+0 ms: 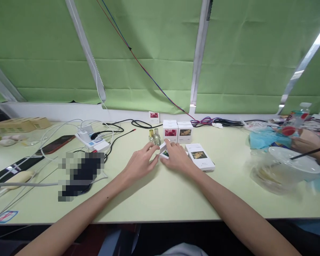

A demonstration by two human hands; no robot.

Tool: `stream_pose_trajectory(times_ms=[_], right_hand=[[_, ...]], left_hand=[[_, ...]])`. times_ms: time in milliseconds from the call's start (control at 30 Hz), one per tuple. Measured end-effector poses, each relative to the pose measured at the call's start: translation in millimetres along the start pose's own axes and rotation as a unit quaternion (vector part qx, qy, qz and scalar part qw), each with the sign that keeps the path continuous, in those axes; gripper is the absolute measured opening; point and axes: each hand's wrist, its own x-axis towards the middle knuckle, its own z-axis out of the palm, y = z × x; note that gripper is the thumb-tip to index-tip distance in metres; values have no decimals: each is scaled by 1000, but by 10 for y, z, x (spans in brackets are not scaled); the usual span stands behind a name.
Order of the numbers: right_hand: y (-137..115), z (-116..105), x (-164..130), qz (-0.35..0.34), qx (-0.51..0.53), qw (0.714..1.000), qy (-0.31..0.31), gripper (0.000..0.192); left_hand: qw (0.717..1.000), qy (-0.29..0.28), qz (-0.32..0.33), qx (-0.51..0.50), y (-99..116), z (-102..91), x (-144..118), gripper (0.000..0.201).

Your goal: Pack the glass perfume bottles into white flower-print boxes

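Both my hands rest on the pale green table around a small white box point(164, 152) with a dark picture on its lid. My right hand point(177, 156) lies over the box and grips it. My left hand point(142, 163) touches its left side with the fingertips. Two small glass perfume bottles point(154, 137) stand just behind the hands. Behind them are two upright white boxes, one with a red picture point(170, 132) and one with a yellow picture point(185, 132). A flat white box point(200, 156) lies to the right of my right hand.
A power strip point(92, 141), white and black cables and a phone point(56, 144) lie at the left. A blurred dark object point(81, 174) sits front left. At the right, another person's hand point(308, 141) is by a clear plastic bowl point(285, 170) and a water bottle point(296, 121).
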Motion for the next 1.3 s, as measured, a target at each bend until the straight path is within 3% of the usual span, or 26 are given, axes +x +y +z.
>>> stream_pose_trajectory(times_ms=[133,333,500,633,767,1033,1300], right_hand=[[-20,1,17,26,3,1000,-1,73],[-65,-59,-9,39,-14,999,-34,81],[-50,18,-11,44,20,999,15,67],[-45,57,7,49,15,999,12,74],[-55,44,2,42,20,999,9,72],[-65,44,12,34,35,999,16,70],[-72,-34,-25,-63,92,993,-31,64]], left_hand=[[999,-49,7,-15,131,-45,-12,25],[986,-129,99,-26,303,-166,37,22],[999,-36,9,-36,187,-136,376,23],[992,59,-85,67,-59,-23,719,30],[989,44,-55,129,-253,130,895,31],[989,55,-69,115,-355,277,942,22],[992,64,-41,97,-345,285,921,15]])
